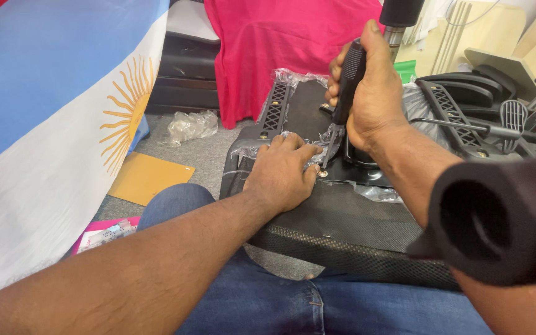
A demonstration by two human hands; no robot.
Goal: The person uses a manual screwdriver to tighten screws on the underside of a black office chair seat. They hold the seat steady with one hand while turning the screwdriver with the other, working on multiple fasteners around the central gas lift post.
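Screwdriver [347,80] clamped in right hand [373,93], tip at screw [322,174] on upturned chair seat [342,217]; left hand [280,174] flat, fingers spread, pressing plastic wrap [249,149]. Screw seemingly not yet seated.

Lighting: bright, even, diffuse indoor light; no strong source visible. Shadows: soft, faint beneath the left hand [278,175] on the black chair seat [342,217]. Glare: small highlights on crumpled plastic wrap [190,126]. Focus: centre sharp; black sleeve [497,217] at lower right blurred, very close. Edges: mild wide-angle stretching of the flag [51,124].
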